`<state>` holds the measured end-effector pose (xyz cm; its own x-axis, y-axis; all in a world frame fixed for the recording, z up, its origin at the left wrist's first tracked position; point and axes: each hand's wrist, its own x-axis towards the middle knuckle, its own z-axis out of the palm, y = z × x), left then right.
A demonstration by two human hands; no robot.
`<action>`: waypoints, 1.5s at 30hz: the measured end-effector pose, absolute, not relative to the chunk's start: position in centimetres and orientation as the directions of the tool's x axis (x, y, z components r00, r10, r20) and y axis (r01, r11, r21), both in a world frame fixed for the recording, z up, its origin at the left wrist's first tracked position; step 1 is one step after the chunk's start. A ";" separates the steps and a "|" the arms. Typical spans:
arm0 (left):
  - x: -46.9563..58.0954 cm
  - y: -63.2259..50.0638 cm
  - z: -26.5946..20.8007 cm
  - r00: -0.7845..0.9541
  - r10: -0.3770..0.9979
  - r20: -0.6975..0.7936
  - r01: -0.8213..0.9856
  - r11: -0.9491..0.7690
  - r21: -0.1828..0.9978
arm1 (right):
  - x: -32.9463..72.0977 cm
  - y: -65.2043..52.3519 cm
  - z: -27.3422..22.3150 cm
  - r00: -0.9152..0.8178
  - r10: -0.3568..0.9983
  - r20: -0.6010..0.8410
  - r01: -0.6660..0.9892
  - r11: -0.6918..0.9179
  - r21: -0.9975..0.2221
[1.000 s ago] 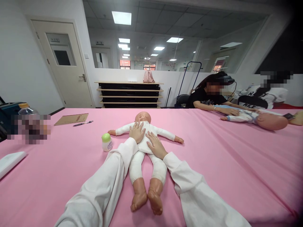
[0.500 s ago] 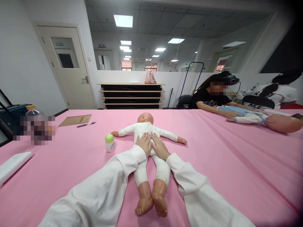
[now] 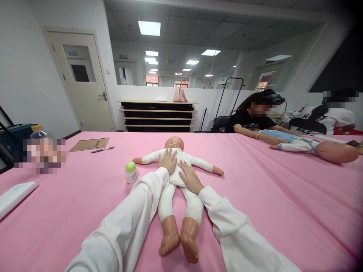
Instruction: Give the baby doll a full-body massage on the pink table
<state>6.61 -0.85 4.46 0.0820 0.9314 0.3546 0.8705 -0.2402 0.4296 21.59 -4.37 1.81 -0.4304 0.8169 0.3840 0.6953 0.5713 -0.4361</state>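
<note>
A baby doll (image 3: 176, 180) with a white cloth body lies on its back on the pink-covered table (image 3: 249, 196), its head away from me and its feet towards me. My left hand (image 3: 168, 161) rests flat on the left side of its chest, fingers stretched forward. Lower down, my right hand (image 3: 190, 177) lies on the right side of the belly, fingers extended and slightly spread. Neither hand grips anything. A small white bottle with a green cap (image 3: 131, 173) stands left of the doll, below its outstretched arm.
A brown notebook (image 3: 90, 144) and a pen (image 3: 102, 150) lie at the back left. At the left edge are a white flat object (image 3: 17, 196) and a yellow-capped bottle (image 3: 36, 130). On the right, a person (image 3: 255, 117) leans over another doll (image 3: 306, 143).
My left hand has slid up the doll's torso towards its left-side shoulder, parting from my right hand. The right hand has stayed nearly in place. The doll's legs have shifted slightly.
</note>
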 end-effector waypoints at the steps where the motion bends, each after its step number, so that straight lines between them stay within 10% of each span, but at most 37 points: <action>1: 6.2 -0.6 4.3 0.020 0.933 0.359 0.867 -0.195 0.459 | 21.6 -4.4 1.8 -0.431 0.817 0.383 0.694 0.571 -0.438; 16: 1.2 0.0 -0.3 -0.430 0.794 0.431 0.837 0.171 0.520 | 21.7 -4.1 1.7 -0.418 0.807 0.418 0.665 0.585 -0.464; 21: 0.3 0.5 -0.2 -0.407 0.690 0.598 0.735 -0.142 0.663 | 21.9 -3.6 1.2 -0.402 0.803 0.440 0.653 0.588 -0.477; 28: 0.9 -0.1 0.1 0.004 0.604 0.797 0.563 -0.660 0.498 | 21.8 -3.4 1.0 -0.417 0.783 0.462 0.664 0.609 -0.433; 45: 1.1 -0.1 -0.1 0.028 0.767 0.642 0.450 -0.582 0.677 | 20.7 -3.3 5.7 -0.460 0.884 0.086 0.826 0.461 -0.324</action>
<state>1.11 -0.11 -0.12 0.0275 0.7666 0.6415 0.4503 -0.5825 0.6767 20.69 -3.29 5.74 -0.4597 0.8839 0.0861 0.8259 0.4612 -0.3244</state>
